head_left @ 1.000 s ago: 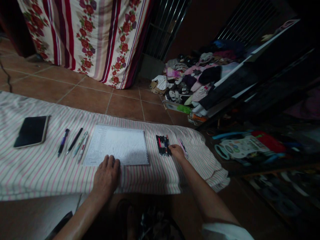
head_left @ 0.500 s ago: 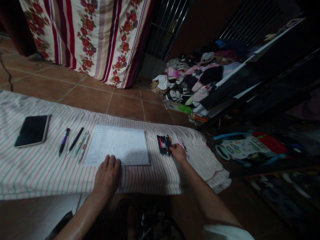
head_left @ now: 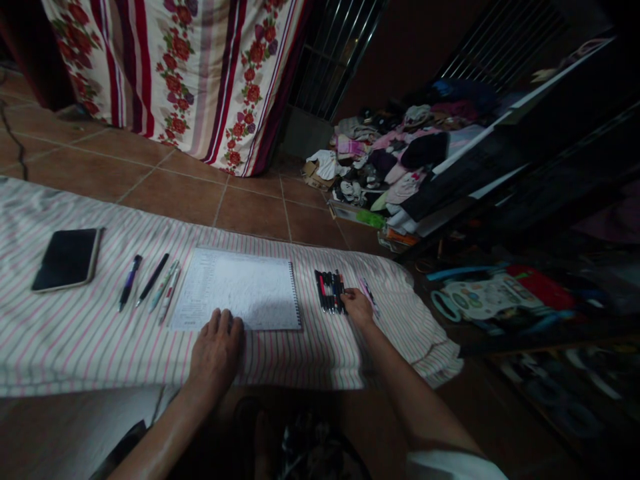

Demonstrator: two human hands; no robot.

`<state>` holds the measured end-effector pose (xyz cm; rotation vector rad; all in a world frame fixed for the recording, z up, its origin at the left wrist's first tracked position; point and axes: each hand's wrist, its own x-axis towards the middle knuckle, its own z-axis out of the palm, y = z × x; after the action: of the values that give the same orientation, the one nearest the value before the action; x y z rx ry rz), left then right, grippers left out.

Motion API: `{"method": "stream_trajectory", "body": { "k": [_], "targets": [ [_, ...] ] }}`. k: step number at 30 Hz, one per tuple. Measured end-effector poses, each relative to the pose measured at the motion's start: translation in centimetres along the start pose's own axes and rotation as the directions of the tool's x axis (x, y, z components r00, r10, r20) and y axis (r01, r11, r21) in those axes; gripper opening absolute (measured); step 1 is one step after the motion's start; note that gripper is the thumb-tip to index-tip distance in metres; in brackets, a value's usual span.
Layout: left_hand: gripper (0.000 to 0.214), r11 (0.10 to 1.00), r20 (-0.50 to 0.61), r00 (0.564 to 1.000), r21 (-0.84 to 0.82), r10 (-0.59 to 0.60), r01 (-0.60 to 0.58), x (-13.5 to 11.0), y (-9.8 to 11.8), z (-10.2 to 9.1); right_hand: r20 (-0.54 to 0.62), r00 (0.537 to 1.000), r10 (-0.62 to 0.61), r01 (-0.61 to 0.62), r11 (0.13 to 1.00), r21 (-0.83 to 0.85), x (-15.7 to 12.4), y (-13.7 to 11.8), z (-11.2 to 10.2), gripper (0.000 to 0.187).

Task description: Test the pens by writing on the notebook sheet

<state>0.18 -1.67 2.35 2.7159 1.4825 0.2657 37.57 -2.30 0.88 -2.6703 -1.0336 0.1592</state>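
Lining up the tight row of slim, mostly black plastic pens seems the step in hand; it lies just left of the right grip. Those fingertips are gathered at the row's nearest pen, though I cannot tell whether they pinch it. The next move seems to call for a light sideways nudge. The pens lie near-parallel, 1 showing red. The left grip rests loosely spread on a white, spiral-bound paper notebook.

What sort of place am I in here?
Probably a room in a home: a floral curtain hangs over a tiled floor, and what looks like clothing is heaped beyond the striped cloth.
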Motion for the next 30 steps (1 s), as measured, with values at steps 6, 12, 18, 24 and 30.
{"method": "stream_trajectory", "body": {
  "k": [6,12,18,24,30],
  "targets": [
    [0.026,1.000,0.038,0.999,-0.020,-0.012,0.013,0.1,0.1,-0.6,-0.010,1.000,-0.006,0.005,1.000,-0.016,0.2,-0.1,0.2,0.033],
    [0.027,0.999,0.037,0.999,-0.046,-0.013,0.015,0.0,0.1,-0.4,0.003,0.999,-0.046,0.046,0.996,-0.080,0.3,-0.4,0.0,0.028],
    [0.028,0.998,0.040,0.999,-0.058,-0.005,0.007,0.0,0.0,-0.5,0.066,0.994,-0.082,0.091,0.985,-0.146,0.2,-0.8,-0.7,0.024],
    [0.027,0.999,0.034,0.999,-0.050,-0.018,0.019,0.0,0.1,-0.5,0.134,0.990,-0.038,0.061,0.983,-0.174,0.8,-1.0,-1.4,0.020],
    [0.027,0.998,0.018,1.000,-0.063,-0.018,0.019,0.1,0.2,-0.5,0.136,0.991,0.002,0.018,0.989,-0.148,1.3,-1.2,-1.5,0.018]
  ]
}}
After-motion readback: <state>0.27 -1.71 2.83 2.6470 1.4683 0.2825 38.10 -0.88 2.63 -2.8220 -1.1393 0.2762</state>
